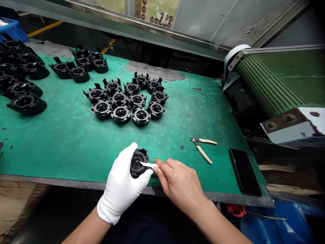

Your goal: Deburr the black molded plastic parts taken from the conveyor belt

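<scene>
My left hand (124, 179), in a white glove, is wrapped round a round black plastic part (137, 159) near the table's front edge. The part's ribbed inner face is turned up towards me. Bare and closed, my right hand (177, 179) grips a knife (147, 164) with a pale, pointed blade; most of its handle is hidden in the fingers. The blade lies over the middle of the black part; I cannot tell whether it touches. To the right of my right hand lie side cutters (203, 149) with cream handles, their jaws pointing left.
Several similar black parts (121, 113) stand grouped mid-table, with more at the far left (26, 101). A black phone (244, 172) lies near the right corner of the green table (76, 145). Beyond it is a green conveyor belt (286, 74). A blue crate (15, 28) stands far left.
</scene>
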A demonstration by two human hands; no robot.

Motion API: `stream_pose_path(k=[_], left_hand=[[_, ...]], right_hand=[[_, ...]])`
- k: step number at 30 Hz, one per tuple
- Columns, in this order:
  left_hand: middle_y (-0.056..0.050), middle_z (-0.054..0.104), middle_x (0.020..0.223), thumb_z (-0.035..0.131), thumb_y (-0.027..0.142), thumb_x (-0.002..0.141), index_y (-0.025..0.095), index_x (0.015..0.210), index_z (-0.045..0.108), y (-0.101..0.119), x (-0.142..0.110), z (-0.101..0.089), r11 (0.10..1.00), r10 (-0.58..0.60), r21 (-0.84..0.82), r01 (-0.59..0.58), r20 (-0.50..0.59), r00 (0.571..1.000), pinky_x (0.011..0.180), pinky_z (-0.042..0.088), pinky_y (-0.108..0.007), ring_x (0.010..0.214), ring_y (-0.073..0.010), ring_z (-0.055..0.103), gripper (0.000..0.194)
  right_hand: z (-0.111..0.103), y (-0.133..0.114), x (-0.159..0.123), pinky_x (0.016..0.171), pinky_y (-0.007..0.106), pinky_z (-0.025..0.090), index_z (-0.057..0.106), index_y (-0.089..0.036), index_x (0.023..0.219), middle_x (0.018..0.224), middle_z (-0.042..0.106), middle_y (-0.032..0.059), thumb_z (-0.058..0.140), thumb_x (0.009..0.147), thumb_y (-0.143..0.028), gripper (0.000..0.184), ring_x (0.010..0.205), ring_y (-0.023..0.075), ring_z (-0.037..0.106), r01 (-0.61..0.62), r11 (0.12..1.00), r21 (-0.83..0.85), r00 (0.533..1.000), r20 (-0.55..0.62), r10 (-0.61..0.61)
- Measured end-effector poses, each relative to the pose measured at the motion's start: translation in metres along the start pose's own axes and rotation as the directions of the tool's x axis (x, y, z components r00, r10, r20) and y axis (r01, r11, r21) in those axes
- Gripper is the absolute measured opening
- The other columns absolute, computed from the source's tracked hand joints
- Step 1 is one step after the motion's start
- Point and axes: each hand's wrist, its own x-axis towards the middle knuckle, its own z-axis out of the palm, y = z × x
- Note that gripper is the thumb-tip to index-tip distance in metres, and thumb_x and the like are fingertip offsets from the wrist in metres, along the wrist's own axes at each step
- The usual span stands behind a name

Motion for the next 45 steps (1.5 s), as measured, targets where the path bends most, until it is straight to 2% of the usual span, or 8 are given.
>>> stream_pose_path(k=[12,20,24,29,32,36,40,45], left_hand=[[-0.014,0.056,0.145,0.074,0.043,0.086,0.02,0.151,0.04,0.0,-0.005,0.011,1.0,0.016,0.002,-0.015,-0.081,0.997,0.116,0.046,-0.05,0.135,-0.0317,0.056,0.078],[-0.014,0.05,0.153,0.08,0.055,0.08,0.022,0.155,0.034,-0.005,-0.002,-0.003,0.999,0.045,0.014,-0.045,0.038,0.998,0.121,0.042,-0.049,0.142,-0.031,0.049,0.094],[-0.014,0.044,0.157,0.081,0.051,0.08,0.024,0.158,0.027,-0.007,0.0,-0.008,0.995,0.072,0.067,-0.08,0.116,0.991,0.123,0.039,-0.051,0.147,-0.0313,0.044,0.099],[-0.014,0.043,0.157,0.079,0.046,0.082,0.024,0.159,0.026,-0.007,0.0,-0.006,0.987,0.081,0.129,-0.095,0.109,0.991,0.123,0.039,-0.051,0.146,-0.0313,0.044,0.096],[-0.015,0.043,0.155,0.078,0.046,0.083,0.024,0.16,0.025,-0.007,0.003,-0.004,0.982,0.096,0.153,-0.112,0.11,0.989,0.123,0.038,-0.052,0.146,-0.0316,0.044,0.096],[-0.012,0.051,0.149,0.08,0.045,0.08,0.027,0.16,0.024,0.001,0.011,-0.016,0.994,-0.021,0.107,0.004,0.158,0.987,0.12,0.042,-0.053,0.139,-0.0316,0.052,0.099],[-0.008,0.063,0.137,0.071,0.044,0.088,0.032,0.16,0.03,0.026,0.013,-0.047,0.973,-0.159,-0.083,0.213,0.425,0.891,0.102,0.058,-0.043,0.118,-0.0276,0.068,0.083],[-0.006,0.069,0.132,0.057,0.05,0.097,0.033,0.148,0.052,0.038,-0.018,-0.066,0.984,-0.118,-0.057,0.167,0.487,0.865,0.1,0.059,-0.041,0.118,-0.028,0.069,0.054]], right_hand=[[0.018,-0.008,-0.004,0.073,0.029,0.047,0.072,-0.027,0.126,0.095,0.074,0.0043,0.043,0.109,-0.04,0.036,0.087,0.019,0.069,-0.159,0.967,0.199,0.982,-0.067,0.175],[0.007,0.018,-0.026,0.105,0.036,0.05,0.062,-0.028,0.139,0.132,0.068,0.0069,0.043,0.108,-0.041,0.039,0.122,0.0213,0.063,-0.224,0.731,0.644,0.974,0.137,0.178],[0.017,0.016,-0.048,0.105,0.037,0.051,0.063,-0.03,0.14,0.134,0.067,0.0068,0.048,0.106,-0.047,0.041,0.124,0.0229,0.061,-0.333,0.536,0.775,0.939,0.223,0.262],[0.027,-0.001,-0.073,0.058,0.025,0.047,0.054,-0.028,0.147,0.09,0.06,0.0017,0.047,0.105,-0.055,0.051,0.069,0.0128,0.055,-0.478,-0.015,0.878,0.844,0.465,0.267],[0.036,-0.007,-0.082,0.057,0.024,0.043,0.055,-0.025,0.145,0.089,0.054,0.0001,0.047,0.105,-0.056,0.052,0.067,0.0106,0.048,-0.473,-0.156,0.867,0.836,0.498,0.229],[0.04,-0.008,-0.085,0.055,0.023,0.04,0.056,-0.023,0.142,0.084,0.051,-0.0012,0.047,0.104,-0.057,0.051,0.064,0.0095,0.044,-0.451,-0.174,0.875,0.85,0.481,0.217],[0.029,-0.013,-0.081,0.068,0.024,0.047,0.045,-0.032,0.152,0.091,0.05,-0.0011,0.071,0.093,-0.05,0.067,0.076,0.012,0.049,-0.34,-0.064,0.938,0.921,0.346,0.178],[0.035,-0.034,-0.081,0.064,0.026,0.041,0.059,-0.025,0.136,0.083,0.051,-0.0019,0.075,0.089,-0.042,0.053,0.071,0.0132,0.047,-0.14,0.142,0.98,0.987,0.126,0.1]])
